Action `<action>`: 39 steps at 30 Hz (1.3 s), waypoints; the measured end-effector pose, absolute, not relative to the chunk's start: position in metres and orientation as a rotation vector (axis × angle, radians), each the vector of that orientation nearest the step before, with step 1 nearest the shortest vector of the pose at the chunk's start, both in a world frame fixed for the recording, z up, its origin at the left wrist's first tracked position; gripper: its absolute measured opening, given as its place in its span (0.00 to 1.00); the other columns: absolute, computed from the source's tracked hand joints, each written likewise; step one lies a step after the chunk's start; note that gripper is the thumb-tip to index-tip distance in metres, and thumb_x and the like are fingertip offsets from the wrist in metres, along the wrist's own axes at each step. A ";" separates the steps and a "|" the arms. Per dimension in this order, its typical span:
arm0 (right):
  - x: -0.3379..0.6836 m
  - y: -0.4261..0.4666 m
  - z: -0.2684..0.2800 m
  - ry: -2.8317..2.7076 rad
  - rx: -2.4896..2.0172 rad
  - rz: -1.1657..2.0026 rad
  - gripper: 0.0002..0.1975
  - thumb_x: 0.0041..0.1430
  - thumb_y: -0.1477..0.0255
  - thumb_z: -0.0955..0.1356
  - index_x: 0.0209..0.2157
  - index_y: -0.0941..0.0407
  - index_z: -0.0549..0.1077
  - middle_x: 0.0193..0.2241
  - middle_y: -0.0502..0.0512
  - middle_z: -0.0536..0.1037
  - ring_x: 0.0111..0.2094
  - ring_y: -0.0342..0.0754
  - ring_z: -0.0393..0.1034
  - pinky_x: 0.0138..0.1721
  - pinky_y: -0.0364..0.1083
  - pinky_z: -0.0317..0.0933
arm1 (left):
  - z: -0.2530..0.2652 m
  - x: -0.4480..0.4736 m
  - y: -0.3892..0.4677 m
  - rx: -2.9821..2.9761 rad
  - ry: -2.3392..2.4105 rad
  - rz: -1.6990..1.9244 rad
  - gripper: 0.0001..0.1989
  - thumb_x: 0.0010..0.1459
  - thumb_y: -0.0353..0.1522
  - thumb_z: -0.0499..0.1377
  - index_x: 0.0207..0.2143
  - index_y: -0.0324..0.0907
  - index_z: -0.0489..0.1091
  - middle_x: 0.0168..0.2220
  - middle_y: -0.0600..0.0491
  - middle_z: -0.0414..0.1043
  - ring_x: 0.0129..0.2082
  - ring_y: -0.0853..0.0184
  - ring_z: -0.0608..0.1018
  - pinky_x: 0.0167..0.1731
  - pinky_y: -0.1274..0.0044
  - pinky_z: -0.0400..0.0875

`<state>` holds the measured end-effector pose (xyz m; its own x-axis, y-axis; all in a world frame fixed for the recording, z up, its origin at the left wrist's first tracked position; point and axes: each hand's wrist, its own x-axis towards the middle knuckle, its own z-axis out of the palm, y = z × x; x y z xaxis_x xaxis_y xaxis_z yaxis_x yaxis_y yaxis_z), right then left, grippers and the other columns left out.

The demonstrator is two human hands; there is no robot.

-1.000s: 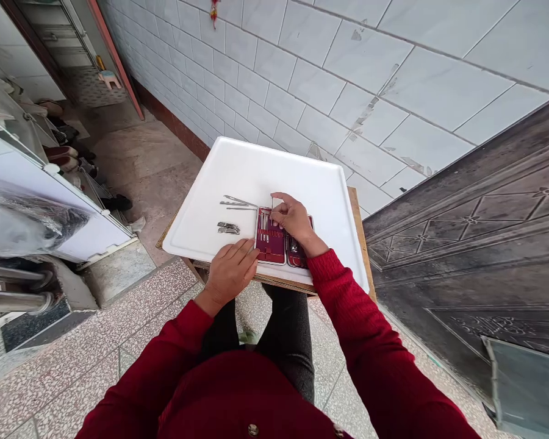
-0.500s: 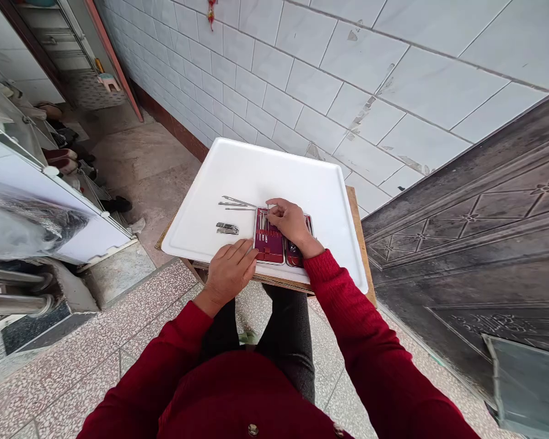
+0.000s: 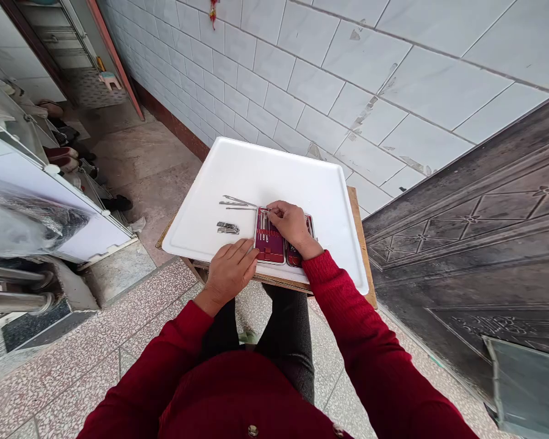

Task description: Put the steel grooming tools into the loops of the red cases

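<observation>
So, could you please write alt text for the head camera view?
A person in red sleeves rests the right hand on an open maroon manicure case on a white tray, the left hand flat beside it. Loose metal tools lie left of it.

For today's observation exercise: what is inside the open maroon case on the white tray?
The maroon case holds slim metal tools under straps in its left half. The right hand covers most of the right half.

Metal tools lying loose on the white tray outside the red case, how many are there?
3 visible: two slim tools left of the case's far end, one nail clipper nearer. The hands may hide others.
</observation>
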<state>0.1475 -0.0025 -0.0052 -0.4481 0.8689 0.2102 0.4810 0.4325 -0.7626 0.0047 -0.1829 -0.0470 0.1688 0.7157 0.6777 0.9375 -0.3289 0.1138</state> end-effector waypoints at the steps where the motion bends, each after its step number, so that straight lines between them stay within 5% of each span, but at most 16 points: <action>1: 0.147 -0.003 -0.005 -2.098 -1.138 0.821 0.09 0.57 0.72 0.68 0.38 0.56 0.79 0.27 0.49 0.79 0.28 0.46 0.71 0.34 0.45 0.64 | -0.047 0.005 -0.183 -2.122 -1.580 -0.940 0.15 0.68 0.28 0.55 0.54 0.42 0.74 0.58 0.46 0.78 0.57 0.58 0.79 0.54 0.66 0.73; 15: 0.146 -0.009 0.001 -2.282 -1.087 0.667 0.08 0.57 0.76 0.66 0.30 0.55 0.78 0.27 0.50 0.78 0.30 0.47 0.71 0.35 0.44 0.62 | -0.049 0.005 -0.183 -2.124 -1.590 -0.945 0.15 0.68 0.28 0.56 0.54 0.43 0.74 0.57 0.46 0.78 0.57 0.59 0.79 0.54 0.66 0.72; 39: 0.075 -0.019 0.040 -2.934 -1.107 0.024 0.14 0.70 0.73 0.62 0.43 0.57 0.81 0.45 0.60 0.82 0.43 0.52 0.75 0.37 0.47 0.58 | -0.046 0.005 -0.185 -2.142 -1.591 -0.952 0.13 0.68 0.29 0.56 0.52 0.41 0.75 0.56 0.44 0.78 0.58 0.58 0.78 0.54 0.66 0.74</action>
